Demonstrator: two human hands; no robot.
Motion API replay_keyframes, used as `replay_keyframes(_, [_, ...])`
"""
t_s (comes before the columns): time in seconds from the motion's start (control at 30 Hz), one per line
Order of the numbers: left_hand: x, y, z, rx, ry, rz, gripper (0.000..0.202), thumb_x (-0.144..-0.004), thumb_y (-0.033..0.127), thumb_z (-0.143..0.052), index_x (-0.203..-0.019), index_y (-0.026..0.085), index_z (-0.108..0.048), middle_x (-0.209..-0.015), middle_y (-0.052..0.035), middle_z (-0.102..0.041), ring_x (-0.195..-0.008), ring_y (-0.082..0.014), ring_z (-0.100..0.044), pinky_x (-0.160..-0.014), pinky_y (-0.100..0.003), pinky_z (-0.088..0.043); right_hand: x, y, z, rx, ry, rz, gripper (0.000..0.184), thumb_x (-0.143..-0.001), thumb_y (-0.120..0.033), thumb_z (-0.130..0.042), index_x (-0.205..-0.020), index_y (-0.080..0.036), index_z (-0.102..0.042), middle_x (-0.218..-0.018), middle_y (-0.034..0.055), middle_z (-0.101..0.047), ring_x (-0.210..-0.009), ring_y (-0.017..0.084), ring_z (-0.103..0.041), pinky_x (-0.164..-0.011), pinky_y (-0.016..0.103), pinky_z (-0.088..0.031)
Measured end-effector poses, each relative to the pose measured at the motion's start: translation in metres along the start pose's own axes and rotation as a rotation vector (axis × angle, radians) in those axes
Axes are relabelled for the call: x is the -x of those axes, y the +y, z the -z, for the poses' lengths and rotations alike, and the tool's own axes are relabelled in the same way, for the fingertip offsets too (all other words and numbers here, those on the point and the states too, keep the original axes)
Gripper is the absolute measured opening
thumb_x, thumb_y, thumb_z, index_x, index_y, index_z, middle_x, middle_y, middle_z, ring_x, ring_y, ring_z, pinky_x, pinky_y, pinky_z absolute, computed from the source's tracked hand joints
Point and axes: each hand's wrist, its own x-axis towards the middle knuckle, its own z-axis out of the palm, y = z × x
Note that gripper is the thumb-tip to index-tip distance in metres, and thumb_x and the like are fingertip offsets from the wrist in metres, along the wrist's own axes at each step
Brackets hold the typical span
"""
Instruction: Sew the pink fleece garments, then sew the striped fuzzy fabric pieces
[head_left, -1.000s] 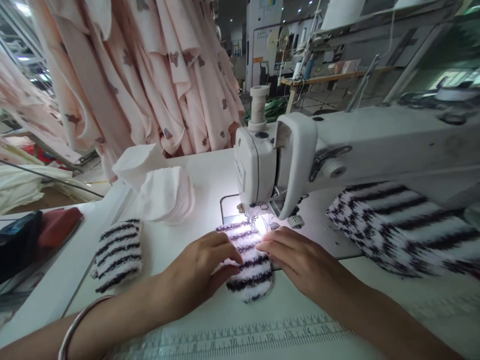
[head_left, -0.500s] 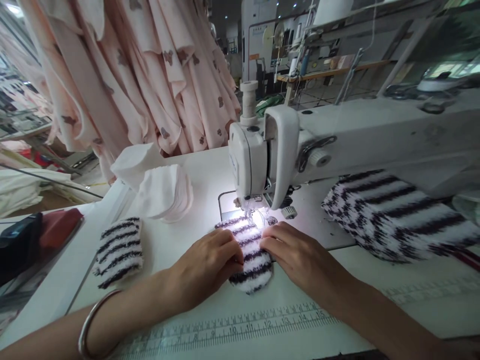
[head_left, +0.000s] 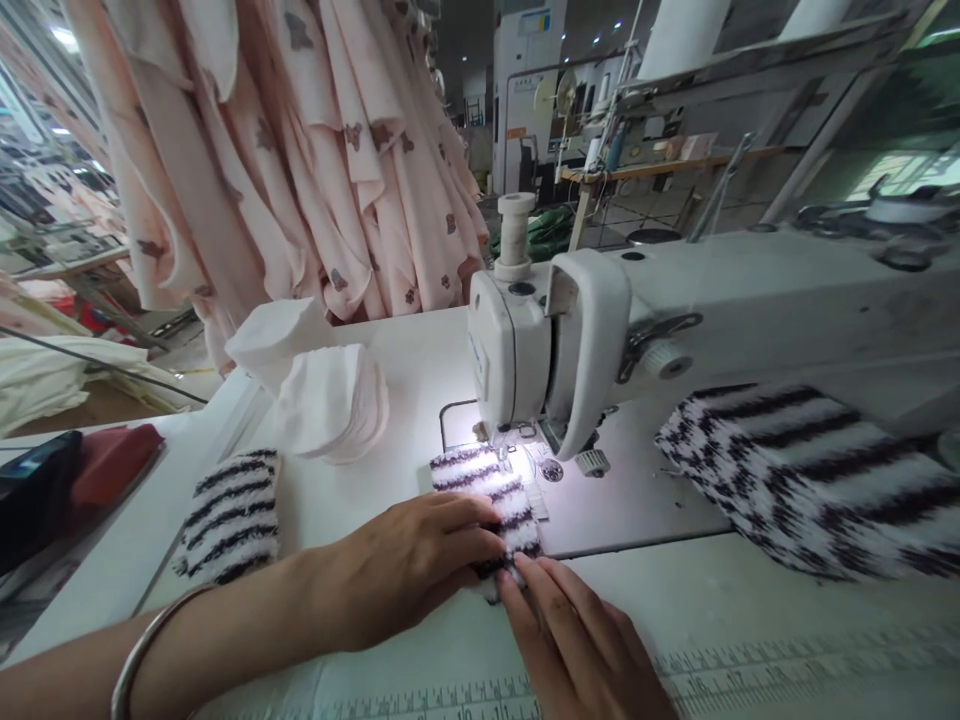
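Note:
A fluffy black-and-white striped fabric piece (head_left: 491, 490) lies at the needle area of the white sewing machine (head_left: 517, 350), its top edge lit by the lamp. My left hand (head_left: 409, 560) rests over its left side, fingers closed and pressing the pile down. At the lower right edge my right hand (head_left: 574, 630) pinches the same piece between thumb and fingers. The fabric's lower end is partly hidden under both hands. A second striped piece (head_left: 232, 515) lies on the table left of my left forearm.
Stacks of white cut fabric (head_left: 322, 400) sit at the back left of the table (head_left: 409, 350). More striped fabric (head_left: 817, 480) is piled right, under the machine arm. A printed ruler (head_left: 720, 670) runs along the front edge. Pink printed cloth (head_left: 300, 170) hangs behind.
My right hand has moved down from beside the needle to the fabric's lower edge. My left hand has slid slightly lower on the piece. The view has shifted a little.

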Motion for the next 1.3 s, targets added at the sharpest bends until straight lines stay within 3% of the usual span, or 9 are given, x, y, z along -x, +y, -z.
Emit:
replay_keyframes(0.23, [-0.009,-0.021,0.004,0.007,0.03,-0.007,0.028,-0.09,0.014,-0.045,-0.117,0.018,-0.052,-0.123,-0.0086,-0.054,-0.112,-0.0176,-0.053,-0.099,-0.033,-0.045,-0.026,0.005,-0.001,-0.093,0.106,-0.118,0.039,-0.092,-0.013,-0.029,-0.112,-0.017,-0.062,-0.116,0.0063,-0.063,-0.111,0.023,-0.052,-0.083,0.035,-0.04])
replay_keyframes(0.33, [-0.01,-0.028,0.003,-0.006,0.054,-0.013,0.025,-0.091,0.015,-0.044,-0.115,0.017,-0.05,-0.123,-0.0096,-0.054,-0.111,-0.0187,-0.053,-0.095,-0.034,-0.047,-0.034,0.011,0.0,-0.099,0.092,-0.125,0.044,-0.092,-0.009,-0.024,-0.111,-0.018,-0.063,-0.116,0.0037,-0.063,-0.112,0.02,-0.052,-0.085,0.034,-0.037])
replay_keyframes(0.53, [-0.013,-0.034,-0.007,-0.118,0.12,0.065,0.011,-0.089,0.014,-0.044,-0.098,0.014,-0.051,-0.097,-0.0086,-0.057,-0.09,-0.0191,-0.055,-0.079,-0.034,-0.05,-0.046,0.028,-0.002,-0.168,0.108,-0.088,0.049,-0.084,-0.004,-0.025,-0.111,-0.02,-0.063,-0.119,0.0011,-0.061,-0.115,0.017,-0.049,-0.088,0.033,-0.037])
replay_keyframes(0.63, [-0.017,-0.032,-0.008,-0.159,0.164,0.076,0.012,-0.091,0.014,-0.041,-0.095,0.014,-0.053,-0.091,-0.0072,-0.056,-0.083,-0.0174,-0.052,-0.074,-0.033,-0.049,-0.05,0.04,-0.002,-0.237,0.064,-0.081,0.052,-0.077,-0.001,-0.027,-0.111,-0.019,-0.063,-0.117,0.0038,-0.062,-0.108,0.019,-0.054,-0.084,0.035,-0.042])
replay_keyframes(0.77, [-0.022,-0.028,-0.006,-0.205,0.219,0.103,0.019,-0.092,0.01,-0.038,-0.092,0.015,-0.056,-0.086,-0.0063,-0.054,-0.076,-0.0162,-0.048,-0.067,-0.03,-0.046,-0.052,0.059,-0.003,-0.31,-0.055,-0.132,0.057,-0.076,0.0,-0.027,-0.111,-0.028,-0.062,-0.112,0.0037,-0.062,-0.087,0.017,-0.06,-0.068,0.032,-0.051])
replay_keyframes(0.9, [-0.023,-0.027,-0.005,-0.25,0.277,0.069,0.012,-0.087,0.011,-0.047,-0.093,0.015,-0.056,-0.089,-0.0069,-0.054,-0.078,-0.0176,-0.048,-0.066,-0.031,-0.045,-0.048,0.071,-0.01,-0.253,-0.08,-0.159,0.055,-0.078,-0.001,-0.029,-0.111,-0.03,-0.063,-0.119,0.0043,-0.059,-0.102,0.019,-0.059,-0.074,0.032,-0.053])
replay_keyframes(1.03, [-0.026,-0.031,-0.001,-0.221,0.213,0.036,0.011,-0.086,0.015,-0.052,-0.097,0.015,-0.056,-0.09,-0.0057,-0.056,-0.082,-0.0174,-0.05,-0.073,-0.031,-0.047,-0.049,0.055,-0.007,-0.188,-0.006,-0.044,0.056,-0.077,0.001,-0.027,-0.12,-0.021,-0.057,-0.12,0.0046,-0.059,-0.103,0.019,-0.056,-0.079,0.034,-0.051])
replay_keyframes(1.13, [-0.026,-0.035,0.002,-0.145,0.173,0.02,0.017,-0.088,0.014,-0.048,-0.104,0.015,-0.055,-0.093,-0.0056,-0.058,-0.084,-0.0154,-0.054,-0.077,-0.029,-0.048,-0.047,0.032,-0.003,-0.16,0.056,-0.057,0.059,-0.073,0.001,-0.028,-0.124,-0.014,-0.054,-0.117,0.004,-0.061,-0.109,0.021,-0.052,-0.081,0.037,-0.048])
replay_keyframes(1.3, [-0.021,-0.033,-0.001,-0.097,0.18,0.041,0.026,-0.091,0.008,-0.035,-0.107,0.014,-0.054,-0.101,-0.0088,-0.058,-0.092,-0.0166,-0.055,-0.084,-0.032,-0.048,-0.038,0.024,-0.007,-0.169,0.039,-0.115,0.058,-0.075,0.001,-0.028,-0.123,-0.018,-0.054,-0.122,-0.0004,-0.059,-0.113,0.022,-0.047,-0.082,0.04,-0.044])
